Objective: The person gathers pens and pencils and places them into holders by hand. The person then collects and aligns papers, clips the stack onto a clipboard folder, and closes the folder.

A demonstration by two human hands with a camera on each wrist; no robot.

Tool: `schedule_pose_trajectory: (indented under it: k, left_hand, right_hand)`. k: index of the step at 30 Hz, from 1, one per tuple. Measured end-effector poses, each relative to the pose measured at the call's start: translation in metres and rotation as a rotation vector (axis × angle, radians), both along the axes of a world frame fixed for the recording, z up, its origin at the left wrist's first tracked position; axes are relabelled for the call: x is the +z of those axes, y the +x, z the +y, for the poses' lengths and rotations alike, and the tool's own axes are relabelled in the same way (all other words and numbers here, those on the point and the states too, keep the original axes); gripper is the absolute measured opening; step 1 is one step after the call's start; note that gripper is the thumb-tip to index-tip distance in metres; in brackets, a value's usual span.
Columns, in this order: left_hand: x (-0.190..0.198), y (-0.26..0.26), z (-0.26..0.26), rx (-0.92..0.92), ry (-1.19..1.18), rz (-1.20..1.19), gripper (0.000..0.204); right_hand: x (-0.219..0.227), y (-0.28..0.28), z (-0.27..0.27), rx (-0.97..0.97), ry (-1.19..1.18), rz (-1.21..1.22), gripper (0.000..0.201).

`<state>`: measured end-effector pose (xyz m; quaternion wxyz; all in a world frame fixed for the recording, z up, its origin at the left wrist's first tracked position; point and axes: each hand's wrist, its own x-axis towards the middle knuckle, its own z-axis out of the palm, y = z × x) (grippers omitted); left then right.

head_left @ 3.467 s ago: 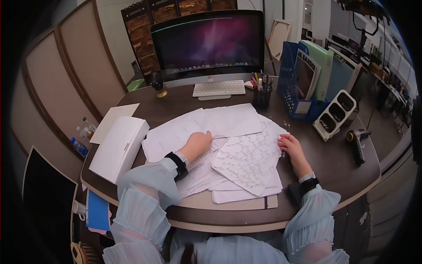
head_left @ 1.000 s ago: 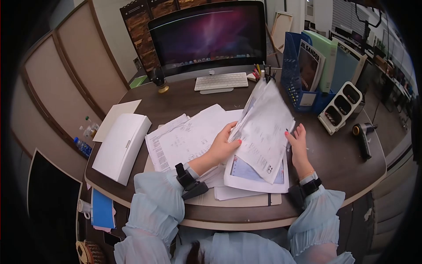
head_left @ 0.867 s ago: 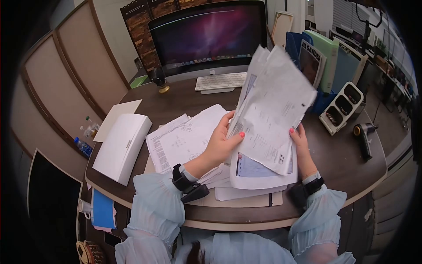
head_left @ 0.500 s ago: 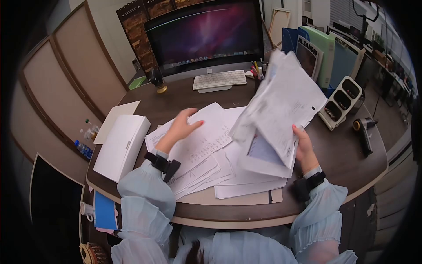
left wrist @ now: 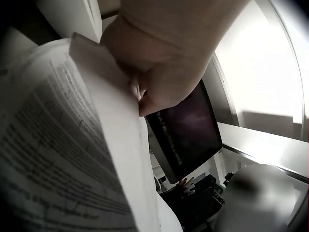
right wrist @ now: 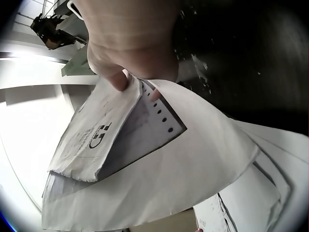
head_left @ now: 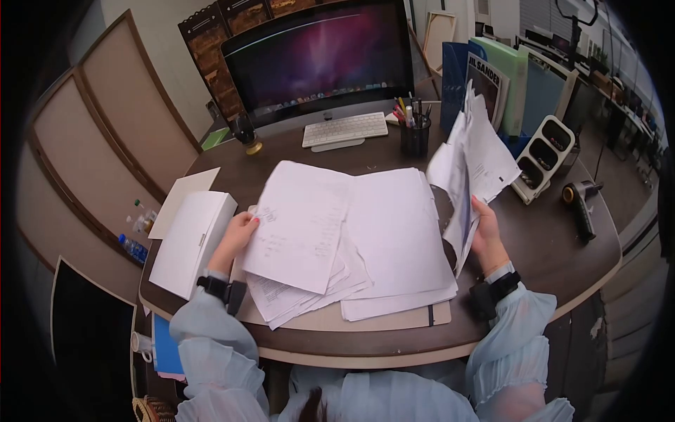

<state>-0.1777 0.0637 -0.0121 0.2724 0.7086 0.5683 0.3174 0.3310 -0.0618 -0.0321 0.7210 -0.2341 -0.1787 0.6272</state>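
In the head view my left hand (head_left: 238, 240) pinches the left edge of a white sheet of paper (head_left: 299, 225) with faint writing, raised a little over other sheets. Printed lines on paper (left wrist: 58, 159) show close beside the hand in the left wrist view. My right hand (head_left: 486, 231) grips a bundle of papers (head_left: 481, 158), held up on edge at the right. A bluish sheet with a row of dark dots (right wrist: 157, 123) peeks out of that bundle in the right wrist view. Between the hands lies a stack of white paper (head_left: 397, 232).
Beneath the papers is a beige folder (head_left: 439, 314) on the dark desk (head_left: 394, 344). A white box (head_left: 190, 246) stands left. Behind are a keyboard (head_left: 344, 130), pen holder (head_left: 415, 137) and monitor (head_left: 323, 63). File holders (head_left: 517, 84), a three-slot organizer (head_left: 545, 155) and a gun-shaped tool (head_left: 580, 207) stand right.
My left hand let go of the raised bundle, moved left and took hold of a loose sheet's edge. My right hand kept the bundle, now turned on edge further right, baring the stack beneath.
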Motion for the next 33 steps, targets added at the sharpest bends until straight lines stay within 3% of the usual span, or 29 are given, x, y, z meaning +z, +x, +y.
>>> schedule_pose_trajectory:
  k: [5, 7, 8, 13, 15, 16, 19, 21, 22, 23, 24, 27, 29, 30, 31, 33]
  left_hand:
    - [-0.009, -0.044, -0.074, 0.259, -0.169, -0.017, 0.019]
    - [-0.017, -0.043, -0.098, 0.415, -0.239, -0.245, 0.018]
    - [-0.017, -0.040, -0.110, 0.391, -0.260, -0.381, 0.018]
    - [-0.030, -0.033, -0.133, 0.251, -0.282, -0.562, 0.025]
    - [-0.046, -0.033, -0.131, 0.199, -0.048, -0.548, 0.033]
    - [-0.019, -0.020, -0.142, 0.173, -0.202, -0.633, 0.042]
    - [-0.004, -0.015, -0.146, 0.194, -0.342, -0.817, 0.042]
    - [0.006, -0.012, -0.148, 0.163, -0.358, -0.900, 0.041]
    - [0.010, -0.012, -0.148, 0.129, -0.384, -0.981, 0.040]
    - [0.009, -0.015, -0.147, 0.127, -0.379, -0.979, 0.040]
    - [0.003, -0.021, -0.145, 0.139, -0.411, -1.008, 0.040]
    - [0.007, -0.020, -0.146, 0.124, -0.445, -1.050, 0.045]
    - [0.004, -0.021, -0.147, 0.110, -0.444, -1.058, 0.051]
    - [-0.004, -0.024, -0.144, 0.097, -0.444, -1.094, 0.055]
    - [-0.006, -0.026, -0.145, 0.086, -0.442, -1.130, 0.060]
    - [-0.007, -0.030, -0.148, 0.160, -0.454, -1.142, 0.068]
  right_hand:
    - [0.002, -0.004, 0.002, 0.082, 0.003, -0.017, 0.041]
    - [0.004, -0.009, 0.002, 0.015, 0.000, -0.125, 0.041]
    - [0.005, -0.012, 0.001, 0.024, -0.001, -0.136, 0.041]
    - [0.023, -0.030, -0.016, 0.034, -0.027, -0.517, 0.044]
    - [0.047, -0.049, -0.023, 0.027, 0.016, -0.571, 0.045]
    - [0.061, -0.062, -0.029, 0.016, 0.044, -0.526, 0.045]
    - [0.111, -0.097, -0.042, 0.055, 0.130, -0.465, 0.046]
    - [0.141, -0.113, -0.041, 0.140, 0.236, -0.363, 0.046]
    - [0.142, -0.114, -0.027, 0.222, 0.304, -0.366, 0.043]
    - [0.153, -0.132, -0.025, 0.174, 0.345, -0.463, 0.033]
    - [0.152, -0.147, 0.025, 0.171, 0.350, -0.464, 0.033]
    - [0.084, -0.183, 0.103, 0.178, 0.432, -1.194, 0.024]
    - [-0.009, -0.209, 0.113, 0.177, 0.473, -1.678, 0.021]
    - [0.012, -0.227, 0.086, 0.153, 0.312, -1.839, 0.029]
    - [0.009, -0.232, 0.087, 0.155, 0.328, -1.835, 0.029]
    - [0.006, -0.237, 0.093, 0.218, 0.139, -1.721, 0.033]
